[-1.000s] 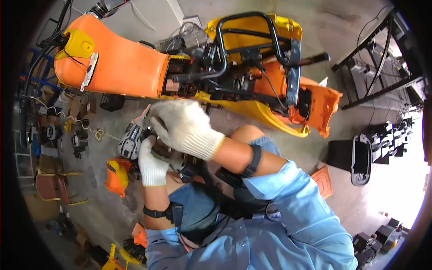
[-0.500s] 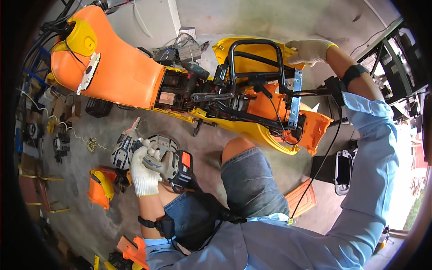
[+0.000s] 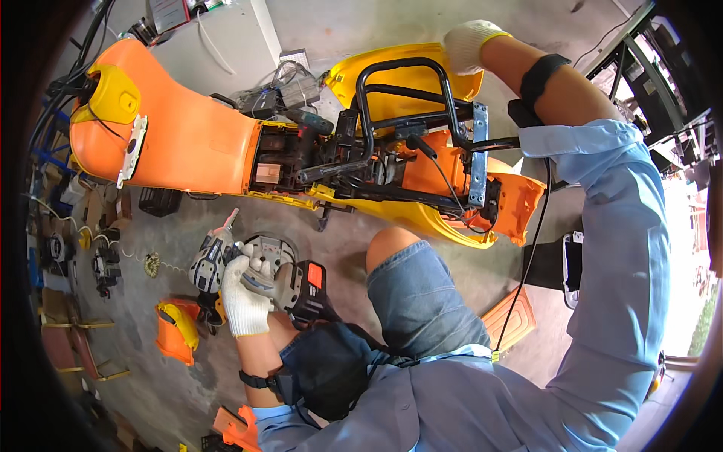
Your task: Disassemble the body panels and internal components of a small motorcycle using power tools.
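Note:
My left hand (image 3: 246, 294), in a white knit glove, is wrapped round the handle of a grey and black cordless drill (image 3: 207, 267). Its pale bit points away from me, and the black battery with an orange patch sits near my thigh. At the far side, my gloved right hand (image 3: 473, 47) grips the upper right edge of a yellow body panel (image 3: 399, 64); its fingertips are partly hidden. That panel stands behind the black tube rack (image 3: 410, 62) of an orange and yellow vehicle (image 3: 188, 120), whose inner parts lie exposed.
On the floor are an orange and yellow part (image 3: 177, 331), an orange flat piece (image 3: 508, 320) and a round grey item (image 3: 271, 252) behind the drill. A cable (image 3: 527, 271) hangs beside my right arm. Shelving (image 3: 663, 68) stands at far right.
My right hand has moved farther away and left along the yellow panel's edge, and the panel has shifted away from the rack. My left hand keeps the drill; the whole view has shifted slightly.

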`<state>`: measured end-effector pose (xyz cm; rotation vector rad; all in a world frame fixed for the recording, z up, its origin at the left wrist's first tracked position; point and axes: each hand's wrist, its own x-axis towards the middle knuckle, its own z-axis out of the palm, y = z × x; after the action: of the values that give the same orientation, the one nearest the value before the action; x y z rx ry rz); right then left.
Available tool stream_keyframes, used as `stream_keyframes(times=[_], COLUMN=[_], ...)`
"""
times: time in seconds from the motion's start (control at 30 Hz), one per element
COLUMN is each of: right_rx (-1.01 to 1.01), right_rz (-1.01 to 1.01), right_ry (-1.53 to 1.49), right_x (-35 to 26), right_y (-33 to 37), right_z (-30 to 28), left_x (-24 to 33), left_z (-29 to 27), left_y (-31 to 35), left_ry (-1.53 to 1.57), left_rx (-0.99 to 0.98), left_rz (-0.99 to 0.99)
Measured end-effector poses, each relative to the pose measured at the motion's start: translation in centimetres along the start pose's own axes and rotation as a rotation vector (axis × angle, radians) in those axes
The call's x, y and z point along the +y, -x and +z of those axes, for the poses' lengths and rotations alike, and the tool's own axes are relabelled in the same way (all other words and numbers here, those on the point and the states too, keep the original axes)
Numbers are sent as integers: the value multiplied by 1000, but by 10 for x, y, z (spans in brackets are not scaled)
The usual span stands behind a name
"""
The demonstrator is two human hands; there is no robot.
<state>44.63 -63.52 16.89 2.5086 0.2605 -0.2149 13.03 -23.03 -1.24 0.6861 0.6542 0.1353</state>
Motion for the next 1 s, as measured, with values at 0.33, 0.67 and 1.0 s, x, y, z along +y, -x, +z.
stream_keyframes(times=[0.33,0.67,1.0], right_rx=[274,501,485], right_rz=[118,-467,324], right_ry=[-310,-1212,-1574], right_x=[53,23,-10], right_y=[104,203,196], right_z=[-57,111,66], left_x=[5,-3,-13], left_z=[4,11,30], left_y=[-11,-13,3], left_ry=[-56,-37,-35], left_rx=[-70,91,93], left_rz=[-32,-7,26])
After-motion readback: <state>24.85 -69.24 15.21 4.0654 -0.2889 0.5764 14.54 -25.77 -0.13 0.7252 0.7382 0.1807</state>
